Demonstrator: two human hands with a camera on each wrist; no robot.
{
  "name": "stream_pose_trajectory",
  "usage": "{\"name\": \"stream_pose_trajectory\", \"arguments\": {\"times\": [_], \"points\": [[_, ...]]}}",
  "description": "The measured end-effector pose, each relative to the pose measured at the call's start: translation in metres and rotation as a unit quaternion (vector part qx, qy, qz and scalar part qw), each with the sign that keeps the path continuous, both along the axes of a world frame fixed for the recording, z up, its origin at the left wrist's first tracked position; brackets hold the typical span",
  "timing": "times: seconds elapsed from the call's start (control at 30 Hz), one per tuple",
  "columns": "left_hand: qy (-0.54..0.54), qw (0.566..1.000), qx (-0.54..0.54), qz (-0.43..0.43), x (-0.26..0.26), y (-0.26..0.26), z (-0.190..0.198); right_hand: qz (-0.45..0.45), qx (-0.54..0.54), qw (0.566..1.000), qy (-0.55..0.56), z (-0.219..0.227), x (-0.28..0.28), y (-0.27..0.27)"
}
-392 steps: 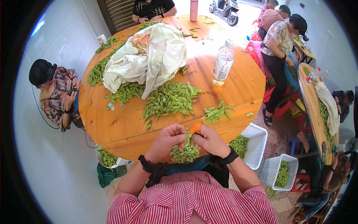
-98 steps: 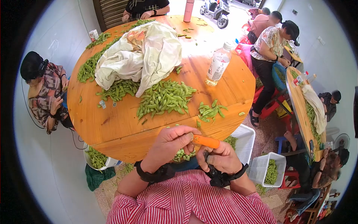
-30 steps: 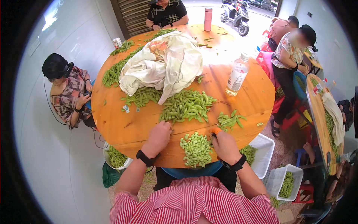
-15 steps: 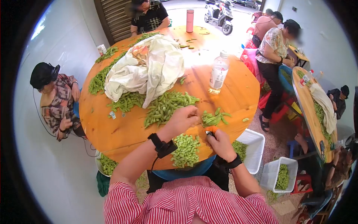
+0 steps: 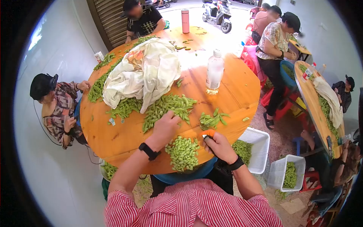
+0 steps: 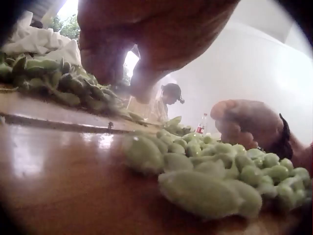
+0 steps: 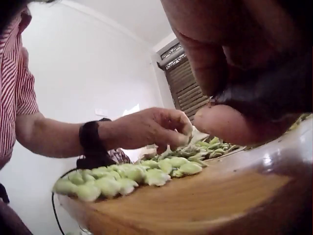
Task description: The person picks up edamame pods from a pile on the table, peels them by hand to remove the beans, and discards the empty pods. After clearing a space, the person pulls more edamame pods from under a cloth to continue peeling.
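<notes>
In the head view my left hand point(image 5: 166, 129) is at the near edge of a pile of green edamame pods point(image 5: 170, 106). Its fingers bend loosely downward, with a gap by the thumb in the left wrist view and nothing seen held. My right hand point(image 5: 219, 146) is curled at the right of a heap of shelled beans point(image 5: 182, 153), thumb against the index finger. An orange cover point(image 5: 208, 133) wraps that finger, and a black band with a shiny metal piece point(image 5: 205, 137) sits by the thumb tip. A smaller clump of flattened pods point(image 5: 213, 120) lies beyond this hand.
A pale cloth point(image 5: 145, 72) covers the pods' far side. A bottle point(image 5: 214, 72) and a pink flask point(image 5: 185, 21) stand on the round wooden table point(image 5: 238, 98). White baskets point(image 5: 261, 149) stand on the floor at right. Other people sit at left and across the table.
Over the last second my left hand moved right toward the flattened pods, then back left to the pod pile. Earlier, both hands met over the beans; the right now stays at their right side.
</notes>
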State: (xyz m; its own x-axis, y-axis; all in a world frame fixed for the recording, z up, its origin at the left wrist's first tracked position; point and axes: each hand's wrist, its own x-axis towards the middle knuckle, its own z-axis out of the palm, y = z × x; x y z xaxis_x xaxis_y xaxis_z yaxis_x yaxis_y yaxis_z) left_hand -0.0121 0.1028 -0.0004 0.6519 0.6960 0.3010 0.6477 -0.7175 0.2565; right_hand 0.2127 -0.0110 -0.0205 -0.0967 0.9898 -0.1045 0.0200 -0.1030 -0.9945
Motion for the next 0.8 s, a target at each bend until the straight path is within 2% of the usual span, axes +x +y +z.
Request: {"name": "stream_pose_trajectory", "arguments": {"times": [0.03, 0.07, 0.1, 0.17, 0.2, 0.27, 0.3, 0.37, 0.4, 0.53, 0.63, 0.7, 0.73, 0.8], "points": [[-0.063, 0.998, 0.01, 0.009, -0.001, -0.003, 0.005, -0.001, 0.001, 1.0, 0.003, 0.0, -0.001, 0.0], [-0.126, 0.992, 0.019, 0.018, -0.002, -0.005, 0.01, -0.012, 0.027, 0.998, -0.048, 0.0, -0.002, -0.001], [-0.124, 0.992, 0.02, 0.019, -0.004, -0.008, 0.012, -0.022, 0.052, 0.993, -0.1, 0.001, -0.004, -0.001], [-0.216, 0.968, -0.109, 0.064, -0.009, -0.014, 0.013, -0.032, 0.088, 0.986, -0.138, 0.007, -0.009, -0.001], [-0.216, 0.968, -0.109, 0.065, -0.011, -0.02, 0.013, -0.042, 0.123, 0.976, -0.177, 0.011, -0.013, 0.0], [-0.274, 0.915, -0.283, 0.088, -0.013, -0.033, 0.01, -0.035, 0.126, 0.97, -0.206, 0.019, -0.019, 0.001], [-0.274, 0.914, -0.286, 0.088, -0.013, -0.04, 0.011, -0.029, 0.129, 0.963, -0.235, 0.02, -0.022, 0.002], [-0.368, 0.795, -0.474, 0.09, -0.01, -0.055, 0.015, -0.032, 0.141, 0.961, -0.236, 0.014, -0.029, 0.003], [-0.38, 0.787, -0.479, 0.088, -0.008, -0.063, 0.018, -0.034, 0.156, 0.959, -0.236, 0.012, -0.032, 0.003], [-0.399, 0.78, -0.475, 0.084, -0.008, -0.074, 0.004, -0.01, 0.128, 0.964, -0.234, 0.025, -0.039, -0.002], [-0.394, 0.797, -0.452, 0.064, -0.009, -0.077, -0.002, 0.0, 0.086, 0.974, -0.209, 0.03, -0.041, -0.004], [-0.363, 0.831, -0.416, 0.062, -0.01, -0.076, -0.003, 0.01, 0.08, 0.976, -0.204, 0.031, -0.041, -0.004], [-0.364, 0.831, -0.416, 0.062, -0.009, -0.076, -0.001, 0.01, 0.08, 0.976, -0.204, 0.03, -0.042, -0.004], [-0.329, 0.873, -0.356, 0.057, -0.007, -0.079, 0.004, 0.002, 0.118, 0.961, -0.25, 0.028, -0.042, -0.004]]}}
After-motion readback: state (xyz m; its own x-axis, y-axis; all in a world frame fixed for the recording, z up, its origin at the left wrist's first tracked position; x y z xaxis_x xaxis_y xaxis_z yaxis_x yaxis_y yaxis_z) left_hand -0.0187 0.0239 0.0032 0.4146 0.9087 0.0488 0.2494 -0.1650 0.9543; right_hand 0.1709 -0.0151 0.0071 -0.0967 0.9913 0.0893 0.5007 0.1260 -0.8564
